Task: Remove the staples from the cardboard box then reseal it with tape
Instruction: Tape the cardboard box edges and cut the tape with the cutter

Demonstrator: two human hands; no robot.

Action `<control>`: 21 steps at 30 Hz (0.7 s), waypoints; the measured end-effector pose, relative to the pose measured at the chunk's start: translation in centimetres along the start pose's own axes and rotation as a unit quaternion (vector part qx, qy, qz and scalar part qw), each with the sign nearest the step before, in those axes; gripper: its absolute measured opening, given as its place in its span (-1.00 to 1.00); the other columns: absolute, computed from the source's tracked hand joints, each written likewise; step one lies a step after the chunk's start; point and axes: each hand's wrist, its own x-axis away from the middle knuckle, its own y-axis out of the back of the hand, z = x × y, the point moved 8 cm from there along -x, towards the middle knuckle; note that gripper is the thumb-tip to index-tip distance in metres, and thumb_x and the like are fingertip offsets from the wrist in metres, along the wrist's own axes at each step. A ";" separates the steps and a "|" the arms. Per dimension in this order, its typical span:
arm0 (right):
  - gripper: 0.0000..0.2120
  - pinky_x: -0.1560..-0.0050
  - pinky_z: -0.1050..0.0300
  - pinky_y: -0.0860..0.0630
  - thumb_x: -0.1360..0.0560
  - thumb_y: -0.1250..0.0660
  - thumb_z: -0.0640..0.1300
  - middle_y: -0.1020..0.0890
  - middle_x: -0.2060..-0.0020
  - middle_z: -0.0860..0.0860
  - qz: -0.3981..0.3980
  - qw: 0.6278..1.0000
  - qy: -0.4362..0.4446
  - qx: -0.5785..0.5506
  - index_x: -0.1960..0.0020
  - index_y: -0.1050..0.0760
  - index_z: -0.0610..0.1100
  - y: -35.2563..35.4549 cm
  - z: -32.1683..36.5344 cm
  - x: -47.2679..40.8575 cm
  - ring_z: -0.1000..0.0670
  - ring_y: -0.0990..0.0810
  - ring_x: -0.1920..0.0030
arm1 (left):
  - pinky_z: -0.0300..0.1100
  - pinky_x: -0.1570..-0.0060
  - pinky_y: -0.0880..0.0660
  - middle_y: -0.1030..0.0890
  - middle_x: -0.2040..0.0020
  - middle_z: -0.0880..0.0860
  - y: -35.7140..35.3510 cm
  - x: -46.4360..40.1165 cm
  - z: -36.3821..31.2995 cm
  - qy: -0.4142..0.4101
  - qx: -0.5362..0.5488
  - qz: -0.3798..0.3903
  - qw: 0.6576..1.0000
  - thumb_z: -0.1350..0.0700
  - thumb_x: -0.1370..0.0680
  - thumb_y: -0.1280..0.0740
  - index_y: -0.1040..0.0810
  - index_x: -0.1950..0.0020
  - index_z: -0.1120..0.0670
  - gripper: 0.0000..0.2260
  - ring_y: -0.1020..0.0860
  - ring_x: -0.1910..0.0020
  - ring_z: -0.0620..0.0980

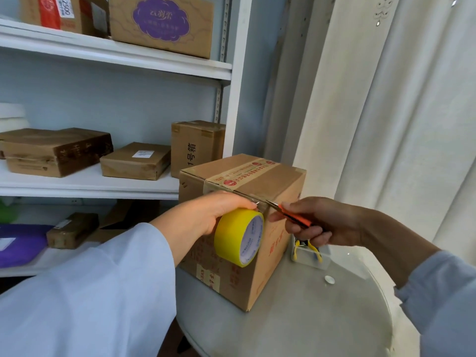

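Evidently stiff, light brown cardboard box (247, 228): left hand (211, 210) grips yellow tape roll (239, 238), right hand (319, 222) clenches orange-handled cutter (291, 215); brace top edge.

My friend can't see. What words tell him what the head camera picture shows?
A left hand holds a yellow tape roll against a cardboard box on a round table, while the right hand brings an orange cutter to the stretched tape. Shelves of boxes stand behind.

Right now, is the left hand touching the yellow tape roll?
Touching. The head view shows the left hand gripping the yellow tape roll against the cardboard box.
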 end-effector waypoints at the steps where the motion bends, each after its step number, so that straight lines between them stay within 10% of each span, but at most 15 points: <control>1: -0.58 0.66 0.37 -0.09 -0.45 -0.24 0.03 -0.39 0.39 -0.02 0.008 1.000 -0.013 0.000 -0.16 -0.51 -0.24 -0.1 -0.5 0.0 0.15 -0.20 0.57 | -0.07 0.09 -0.56 -0.63 -0.02 0.16 0.0 0.0 0.1 0.007 -0.004 0.000 1.000 0.11 -0.43 -0.48 -0.55 -0.19 0.09 -0.65 -0.60 0.10 0.11; 21: -0.62 0.67 0.36 -0.12 -0.64 -0.10 0.03 -0.41 0.41 0.02 -0.062 0.998 -0.012 0.030 -0.11 -0.55 -0.23 -0.5 0.0 -1.4 0.15 -0.23 0.55 | -0.13 0.22 -0.53 -0.61 0.19 0.12 -0.2 0.6 0.3 0.032 -0.011 0.024 0.999 0.13 -0.50 -0.40 -0.55 -0.10 0.13 -0.79 -0.57 0.27 0.05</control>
